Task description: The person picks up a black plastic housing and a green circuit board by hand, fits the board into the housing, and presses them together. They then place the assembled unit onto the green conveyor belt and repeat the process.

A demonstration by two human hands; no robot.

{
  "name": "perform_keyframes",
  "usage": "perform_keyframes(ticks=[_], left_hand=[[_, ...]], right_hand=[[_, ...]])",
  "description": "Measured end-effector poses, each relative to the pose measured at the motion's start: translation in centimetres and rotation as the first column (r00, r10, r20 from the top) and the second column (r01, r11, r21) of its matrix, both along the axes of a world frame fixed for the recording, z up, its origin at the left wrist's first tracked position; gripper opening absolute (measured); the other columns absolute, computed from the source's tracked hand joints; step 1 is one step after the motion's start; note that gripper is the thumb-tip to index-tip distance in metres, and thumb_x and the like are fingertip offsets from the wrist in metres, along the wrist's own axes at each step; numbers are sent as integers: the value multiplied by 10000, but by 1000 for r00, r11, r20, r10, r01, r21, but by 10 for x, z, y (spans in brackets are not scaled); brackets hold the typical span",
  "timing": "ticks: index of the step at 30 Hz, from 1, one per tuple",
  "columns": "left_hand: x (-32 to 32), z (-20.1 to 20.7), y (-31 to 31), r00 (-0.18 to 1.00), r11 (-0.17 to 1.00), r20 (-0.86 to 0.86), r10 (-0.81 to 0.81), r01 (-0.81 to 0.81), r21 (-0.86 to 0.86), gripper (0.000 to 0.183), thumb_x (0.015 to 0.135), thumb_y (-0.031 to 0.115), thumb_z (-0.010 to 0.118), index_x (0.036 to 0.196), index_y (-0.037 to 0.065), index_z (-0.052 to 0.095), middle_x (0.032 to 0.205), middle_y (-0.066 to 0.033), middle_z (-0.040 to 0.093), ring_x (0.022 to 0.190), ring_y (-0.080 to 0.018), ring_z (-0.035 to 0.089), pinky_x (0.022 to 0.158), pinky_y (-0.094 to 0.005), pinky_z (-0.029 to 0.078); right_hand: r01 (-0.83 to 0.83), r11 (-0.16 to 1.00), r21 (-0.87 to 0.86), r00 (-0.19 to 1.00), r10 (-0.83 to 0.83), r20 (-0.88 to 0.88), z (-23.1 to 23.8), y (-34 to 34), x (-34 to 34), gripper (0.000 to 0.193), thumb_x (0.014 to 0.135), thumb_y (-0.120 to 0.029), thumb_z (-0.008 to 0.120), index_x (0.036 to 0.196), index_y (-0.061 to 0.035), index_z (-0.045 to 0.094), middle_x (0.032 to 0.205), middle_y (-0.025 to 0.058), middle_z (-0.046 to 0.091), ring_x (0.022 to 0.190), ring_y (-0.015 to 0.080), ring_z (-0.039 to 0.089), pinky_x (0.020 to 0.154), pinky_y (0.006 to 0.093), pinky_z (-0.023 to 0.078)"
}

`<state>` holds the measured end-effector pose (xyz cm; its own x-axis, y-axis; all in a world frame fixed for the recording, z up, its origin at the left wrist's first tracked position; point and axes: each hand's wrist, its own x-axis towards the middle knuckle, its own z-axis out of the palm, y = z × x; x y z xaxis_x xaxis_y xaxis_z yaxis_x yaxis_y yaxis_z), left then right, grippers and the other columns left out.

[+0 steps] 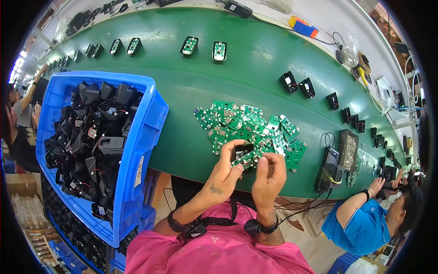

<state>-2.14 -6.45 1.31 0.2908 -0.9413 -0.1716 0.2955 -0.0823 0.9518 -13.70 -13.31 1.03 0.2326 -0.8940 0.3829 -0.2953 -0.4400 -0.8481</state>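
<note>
Our left fingers (224,157) grip a black housing (242,149) and a green circuit board (247,160) at the desk's (191,86) near edge; our right fingers (275,162) bend in at the board's end (whether they pinch anything, we cannot tell). Just beyond lies a board heap (244,122); farther off stand more housings (219,51).

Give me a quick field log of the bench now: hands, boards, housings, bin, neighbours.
Left hand: holding a black housing with a green circuit board at it
Right hand: fingers curled at the board's right end; exact grip unclear
Boards: loose heap on the green table, just beyond the hands
Bin: blue bin, left, full of black housings
Far side: spaced-out housings, some with boards inside
Neighbour: person in blue shirt, right
</note>
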Motion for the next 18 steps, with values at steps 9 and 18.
perform_keyframes(ticks=[9, 18], left_hand=[[-4, -5, 0, 975, 994, 222, -14, 38, -104, 526, 920, -39, 407, 1430, 14, 291, 1261, -148, 483, 1141, -210, 524, 959, -354, 458], [3, 9, 8, 857, 981, 510, 75, 30, -194, 520, 916, -20, 452, 1421, 28, 333, 1235, -260, 488, 1043, -421, 555, 910, -454, 460]], right_hand=[[-419, 667, 616, 876, 121, 466, 18, 9, -14, 157, 987, -73, 564, 1048, 44, 649, 689, 61, 626, 467, 77, 530, 407, 196, 368], [-250, 968, -37, 959, 242, -145, 20, 9, -16, 83, 914, -46, 641, 872, 26, 641, 678, 71, 630, 536, 125, 581, 493, 267, 436]])
